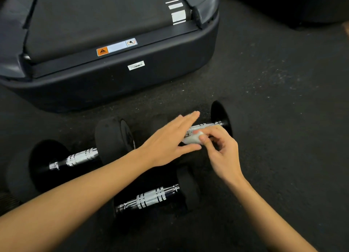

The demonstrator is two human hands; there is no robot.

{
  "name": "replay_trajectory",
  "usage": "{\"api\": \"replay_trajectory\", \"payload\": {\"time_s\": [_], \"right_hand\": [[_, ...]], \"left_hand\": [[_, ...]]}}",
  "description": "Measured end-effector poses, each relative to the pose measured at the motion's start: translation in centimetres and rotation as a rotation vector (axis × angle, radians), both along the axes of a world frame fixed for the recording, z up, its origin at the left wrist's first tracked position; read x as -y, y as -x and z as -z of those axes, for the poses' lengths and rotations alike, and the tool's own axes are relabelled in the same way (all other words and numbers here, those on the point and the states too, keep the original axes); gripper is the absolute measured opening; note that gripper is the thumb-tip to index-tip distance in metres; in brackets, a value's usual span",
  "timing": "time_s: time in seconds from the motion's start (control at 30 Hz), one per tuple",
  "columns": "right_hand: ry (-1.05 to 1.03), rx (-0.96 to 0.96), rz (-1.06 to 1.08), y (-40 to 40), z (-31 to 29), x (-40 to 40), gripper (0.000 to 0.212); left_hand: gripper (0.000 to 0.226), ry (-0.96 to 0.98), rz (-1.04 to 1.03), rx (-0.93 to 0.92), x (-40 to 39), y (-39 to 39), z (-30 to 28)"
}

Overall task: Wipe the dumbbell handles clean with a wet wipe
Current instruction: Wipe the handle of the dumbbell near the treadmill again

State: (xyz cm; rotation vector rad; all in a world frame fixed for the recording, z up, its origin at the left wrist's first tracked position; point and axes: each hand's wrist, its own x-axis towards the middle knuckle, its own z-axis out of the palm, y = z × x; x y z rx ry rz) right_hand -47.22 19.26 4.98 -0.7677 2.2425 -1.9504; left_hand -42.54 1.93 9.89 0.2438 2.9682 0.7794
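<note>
Three black dumbbells with chrome handles lie on the dark floor. The far right dumbbell [221, 117] has its handle [203, 126] partly covered by my hands. My right hand [221, 149] pinches a small white wet wipe [191, 139] against that handle. My left hand [170, 140] is flat with fingers spread, hovering over the same handle's left part and hiding the dumbbell's left weight. The left dumbbell [81, 157] and the near dumbbell [151, 197] lie untouched.
The rear end of a dark treadmill [113, 78] with warning stickers stands just beyond the dumbbells. Another dark machine base [302, 4] sits at the top right. Speckled rubber floor [283, 100] stretches to the right.
</note>
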Motion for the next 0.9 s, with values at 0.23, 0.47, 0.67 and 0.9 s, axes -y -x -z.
{"api": "replay_trajectory", "payload": {"time_s": [0.23, 0.47, 0.67, 0.9], "right_hand": [[0.132, 0.053, 0.207, 1.2, -2.1, -1.7, 0.020], [-0.075, -0.124, 0.503, 5.5, -0.9, -4.9, 0.041], [-0.164, 0.005, 0.364, 5.3, 0.7, -3.5, 0.063], [-0.153, 0.014, 0.370, 5.6, 0.8, -3.4, 0.060]], "left_hand": [[0.048, -0.321, -0.136, -0.069, -2.7, 2.3, 0.8], [0.017, -0.126, -0.385, -0.110, -2.7, 5.1, 1.9], [0.031, 0.299, -0.288, -0.009, -6.1, 8.1, 3.6], [0.051, 0.801, 0.018, -0.236, -7.3, 3.8, 7.5]]}}
